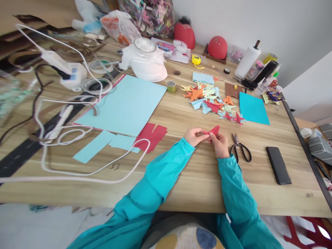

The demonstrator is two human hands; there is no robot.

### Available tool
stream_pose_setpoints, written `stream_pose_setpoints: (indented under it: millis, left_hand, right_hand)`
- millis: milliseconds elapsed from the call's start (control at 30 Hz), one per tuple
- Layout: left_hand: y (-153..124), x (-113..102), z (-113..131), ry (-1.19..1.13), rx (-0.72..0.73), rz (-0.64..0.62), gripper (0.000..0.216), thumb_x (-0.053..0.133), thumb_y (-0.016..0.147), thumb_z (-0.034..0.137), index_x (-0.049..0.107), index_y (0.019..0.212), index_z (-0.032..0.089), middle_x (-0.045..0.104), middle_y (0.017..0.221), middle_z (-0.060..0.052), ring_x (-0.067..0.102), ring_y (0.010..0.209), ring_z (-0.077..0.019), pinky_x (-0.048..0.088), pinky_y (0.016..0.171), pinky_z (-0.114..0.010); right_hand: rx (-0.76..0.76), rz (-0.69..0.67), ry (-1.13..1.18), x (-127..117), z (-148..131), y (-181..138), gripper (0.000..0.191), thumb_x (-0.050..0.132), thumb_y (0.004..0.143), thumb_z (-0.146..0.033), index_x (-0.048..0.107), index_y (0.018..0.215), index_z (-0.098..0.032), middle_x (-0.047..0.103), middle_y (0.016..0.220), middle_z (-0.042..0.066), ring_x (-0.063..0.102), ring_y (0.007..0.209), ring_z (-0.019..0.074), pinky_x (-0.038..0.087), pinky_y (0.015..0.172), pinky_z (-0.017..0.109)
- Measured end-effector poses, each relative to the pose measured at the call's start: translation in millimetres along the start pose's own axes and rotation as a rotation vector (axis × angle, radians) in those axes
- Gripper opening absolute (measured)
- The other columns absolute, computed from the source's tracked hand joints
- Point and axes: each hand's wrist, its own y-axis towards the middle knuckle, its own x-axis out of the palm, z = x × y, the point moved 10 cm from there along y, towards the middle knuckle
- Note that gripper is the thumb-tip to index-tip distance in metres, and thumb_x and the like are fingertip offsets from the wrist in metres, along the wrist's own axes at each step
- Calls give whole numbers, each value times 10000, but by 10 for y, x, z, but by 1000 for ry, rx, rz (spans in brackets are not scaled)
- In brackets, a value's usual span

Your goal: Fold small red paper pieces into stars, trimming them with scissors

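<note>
Both my hands meet over the wooden table point(197, 180) and pinch a small folded red paper piece point(214, 130). My left hand point(195, 136) grips its left side with closed fingers. My right hand point(221, 144) holds the right side, thumb pressed on the paper. Both arms wear teal sleeves. Just beyond lies a heap of folded paper shapes point(209, 100) in orange, red, light blue and pale green.
Black-handled scissors point(241, 148) lie right of my right hand, a black phone point(278, 165) further right. A teal sheet point(252, 109), a large light blue sheet point(127, 105), red paper scraps point(151, 135) and white cables point(85, 166) cover the table. Clutter lines the far edge.
</note>
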Motion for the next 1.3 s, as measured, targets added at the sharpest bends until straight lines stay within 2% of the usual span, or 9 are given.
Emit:
stream_pose_setpoints:
  millis: [267, 600, 800, 967, 1300]
  left_hand:
    - [14, -6, -12, 41, 37, -7, 283, 724, 531, 331, 597, 670, 120, 628, 542, -8, 594, 516, -132, 508, 596, -284]
    - [-38, 74, 117, 38, 70, -67, 236, 714, 550, 303, 615, 664, 122, 630, 543, -5, 596, 531, -128, 511, 582, -265]
    - [-14, -37, 93, 12, 50, 60, 267, 738, 508, 315, 603, 627, 118, 626, 527, -7, 583, 502, -125, 500, 571, -267]
    - [-4, -100, 133, 54, 78, 114, 245, 711, 545, 343, 622, 624, 129, 621, 532, -5, 580, 528, -130, 484, 575, -262]
    - [-1, -34, 206, 75, 100, 3, 253, 655, 624, 376, 642, 601, 124, 607, 593, -13, 568, 561, -125, 478, 592, -260]
  right_hand:
    - [13, -59, 14, 54, -7, -15, 241, 596, 719, -384, 556, 622, -166, 535, 509, -24, 466, 448, 90, 373, 453, 223]
    - [43, -175, 100, 123, 40, -6, 291, 573, 747, -381, 527, 557, -165, 510, 496, -31, 470, 416, 80, 351, 430, 212]
    - [-10, -96, 25, 82, -31, -14, 239, 574, 745, -381, 552, 635, -171, 534, 521, -29, 478, 450, 84, 368, 454, 211]
    - [18, -68, 17, 73, -20, -24, 244, 589, 720, -408, 561, 667, -172, 543, 537, -26, 482, 452, 89, 390, 464, 221]
    - [29, -53, -1, 54, -5, -8, 224, 658, 654, -377, 608, 653, -159, 580, 538, -17, 490, 444, 94, 409, 461, 235]
